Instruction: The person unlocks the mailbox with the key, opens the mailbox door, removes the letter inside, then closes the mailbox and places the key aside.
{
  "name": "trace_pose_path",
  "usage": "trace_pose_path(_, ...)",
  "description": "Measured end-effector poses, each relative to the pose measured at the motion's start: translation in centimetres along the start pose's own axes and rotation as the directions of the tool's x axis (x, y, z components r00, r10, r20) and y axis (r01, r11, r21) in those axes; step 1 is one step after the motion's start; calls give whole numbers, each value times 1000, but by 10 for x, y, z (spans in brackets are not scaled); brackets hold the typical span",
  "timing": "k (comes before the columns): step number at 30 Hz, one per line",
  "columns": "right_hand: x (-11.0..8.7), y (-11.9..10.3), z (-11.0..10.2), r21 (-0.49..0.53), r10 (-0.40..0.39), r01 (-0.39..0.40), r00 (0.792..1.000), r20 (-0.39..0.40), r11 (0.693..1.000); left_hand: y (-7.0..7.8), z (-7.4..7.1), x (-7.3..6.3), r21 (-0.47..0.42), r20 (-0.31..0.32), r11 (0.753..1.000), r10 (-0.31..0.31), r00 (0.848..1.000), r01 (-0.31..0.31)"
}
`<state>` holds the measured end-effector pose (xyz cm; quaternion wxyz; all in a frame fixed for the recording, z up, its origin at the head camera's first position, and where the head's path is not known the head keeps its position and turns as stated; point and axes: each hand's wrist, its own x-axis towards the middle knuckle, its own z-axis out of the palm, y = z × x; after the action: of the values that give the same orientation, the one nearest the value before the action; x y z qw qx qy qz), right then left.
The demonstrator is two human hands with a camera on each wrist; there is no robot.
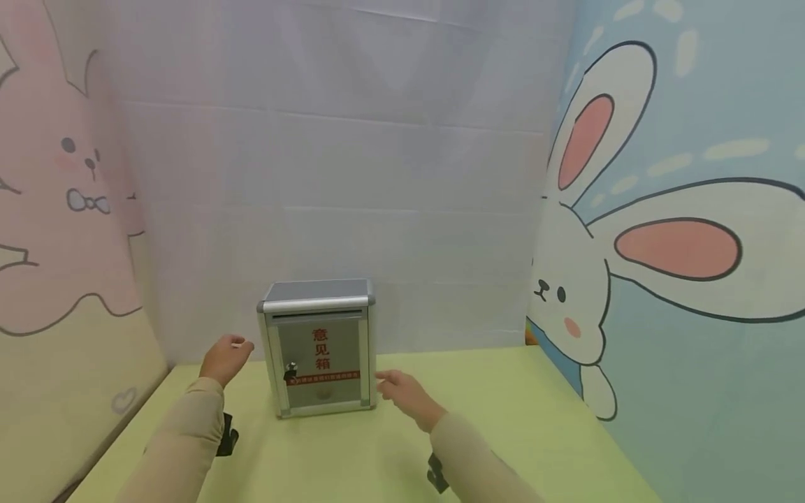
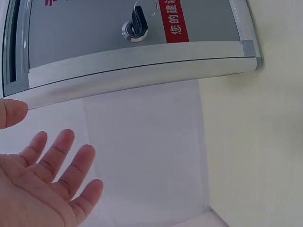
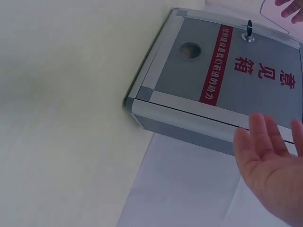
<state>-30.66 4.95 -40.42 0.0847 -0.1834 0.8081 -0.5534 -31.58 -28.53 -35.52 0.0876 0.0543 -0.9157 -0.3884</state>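
Note:
A grey suggestion box (image 1: 342,349) with silver edges and red Chinese characters stands upright on the table. Its front door has a slot along the top, and a key (image 2: 138,20) with a black head sits in the lock (image 2: 128,32). To the box's left is my left hand (image 1: 226,360), raised and apart from it, its fingers loosely spread in the left wrist view. My right hand (image 1: 411,399) is close beside the box's right side, fingers extended; whether it touches the box I cannot tell. Neither hand holds anything.
The yellow-green tabletop (image 1: 503,412) spreads around the box. Behind it hangs a creased white sheet (image 1: 409,175). Panels with cartoon rabbits stand at left and at right, the right one showing a white rabbit (image 1: 578,293). Black straps are on both wrists.

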Motion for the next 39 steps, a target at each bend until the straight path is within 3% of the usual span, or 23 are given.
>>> trace_pose_path(4, 12, -5, -2, 84, 26, -15, 991, -135, 996, 5, 0, 12, -42, -24, 998, 47, 999, -48)
trace_pose_path(7, 22, -11, -4, 123, 42, -21, 985, -170, 992, 9, 0, 22, -43, -37, 995, 92, 995, -94)
trace_pose_path(11, 32, -20, -2, 125, 46, -26, 986, -161, 992, 7, 1, 31, -36, -46, 991, 125, 991, -127)
trace_pose_path(17, 44, -26, 3, 104, 74, -58, 985, -156, 993, 2, 4, 35, -43, -67, 991, 123, 990, -126)
trace_pose_path(22, 54, -33, 2, 95, 67, -53, 987, -144, 994, 3, 3, 42, -39, -54, 987, 153, 987, -155)
trace_pose_path(29, 65, -44, -2, 49, 75, -70, 992, -102, 996, -10, 2, 44, -39, -23, 984, 171, 985, -171)
trace_pose_path(39, 80, -34, -1, 113, 88, -70, 983, -160, 991, -25, -3, 49, -37, 10, 978, 206, 978, -206)
